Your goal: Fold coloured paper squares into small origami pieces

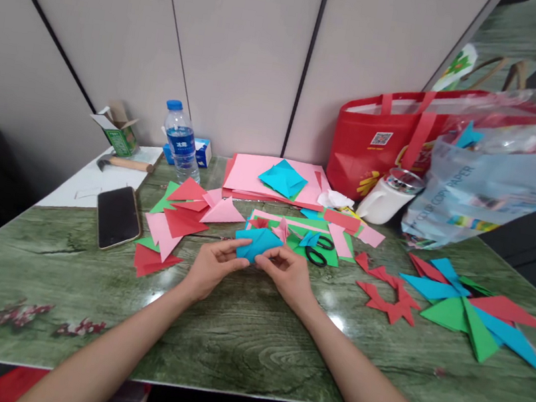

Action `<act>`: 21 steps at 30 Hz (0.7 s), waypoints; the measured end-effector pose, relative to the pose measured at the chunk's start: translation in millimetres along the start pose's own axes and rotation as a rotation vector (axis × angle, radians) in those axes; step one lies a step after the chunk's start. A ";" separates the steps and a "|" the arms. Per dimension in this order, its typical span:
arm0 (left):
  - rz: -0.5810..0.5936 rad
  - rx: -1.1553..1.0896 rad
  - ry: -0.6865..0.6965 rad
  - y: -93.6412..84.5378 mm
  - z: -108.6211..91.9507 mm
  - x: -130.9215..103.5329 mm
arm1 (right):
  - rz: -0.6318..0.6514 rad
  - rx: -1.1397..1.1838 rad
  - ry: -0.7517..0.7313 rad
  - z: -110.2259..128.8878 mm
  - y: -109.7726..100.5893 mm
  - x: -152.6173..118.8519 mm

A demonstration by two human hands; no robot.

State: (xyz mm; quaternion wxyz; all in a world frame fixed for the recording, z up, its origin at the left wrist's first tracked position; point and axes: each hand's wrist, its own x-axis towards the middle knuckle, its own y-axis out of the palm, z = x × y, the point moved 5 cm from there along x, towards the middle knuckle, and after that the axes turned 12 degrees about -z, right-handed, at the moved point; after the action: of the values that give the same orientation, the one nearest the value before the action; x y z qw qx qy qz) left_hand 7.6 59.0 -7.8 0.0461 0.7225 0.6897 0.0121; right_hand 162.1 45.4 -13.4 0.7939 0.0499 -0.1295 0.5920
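Between my two hands is a small folded piece of blue paper (258,242), raised a little above the table. My left hand (217,262) pinches its left end between thumb and fingers. On the other end, my right hand (288,272) grips with the thumb pressed to the near edge. Just behind lie black-handled scissors (317,255) on green and pink paper scraps, their blades partly covered. A pink folded paper piece (280,230) sits right behind the blue one. To the left are several folded red, pink and green papers (186,221).
A phone (118,217), a hammer (126,164) and a water bottle (182,142) are at the left. Pink sheets (246,174) lie at the back. At the right stand a white mug (389,198), a red bag (356,148) and red folded paper pieces (392,297).
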 end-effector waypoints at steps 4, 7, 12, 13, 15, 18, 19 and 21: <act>-0.032 0.024 0.010 0.5 -2.9 -1.4 | 0.005 -0.019 -0.005 2.2 0.3 -0.7; -0.055 0.053 0.033 0.3 -4.1 -1.9 | -0.004 0.013 0.002 3.1 1.0 -1.9; -0.063 0.058 0.044 -0.1 -1.9 -1.3 | -0.014 0.039 0.023 3.8 1.7 -4.2; -0.065 0.058 0.043 -0.1 -1.6 -1.3 | -0.012 0.040 0.029 3.8 1.8 -4.6; -0.072 0.065 0.042 -0.5 -1.8 -1.5 | -0.007 0.046 0.048 3.5 2.1 -5.2; -0.084 0.076 0.043 -1.0 -2.7 -1.9 | -0.005 0.055 0.071 2.9 2.4 -5.8; -0.084 0.076 0.041 -1.0 -2.6 -1.8 | -0.008 0.056 0.074 2.9 2.3 -5.8; -0.081 0.064 0.030 -1.1 -1.0 -1.5 | -0.016 0.051 0.072 3.4 1.8 -5.7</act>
State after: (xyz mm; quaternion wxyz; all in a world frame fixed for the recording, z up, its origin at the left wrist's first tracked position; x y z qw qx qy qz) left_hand 6.4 57.7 -6.8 0.0131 0.6948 0.7191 -0.0007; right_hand 158.4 39.8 -11.8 0.8011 0.0497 -0.0853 0.5904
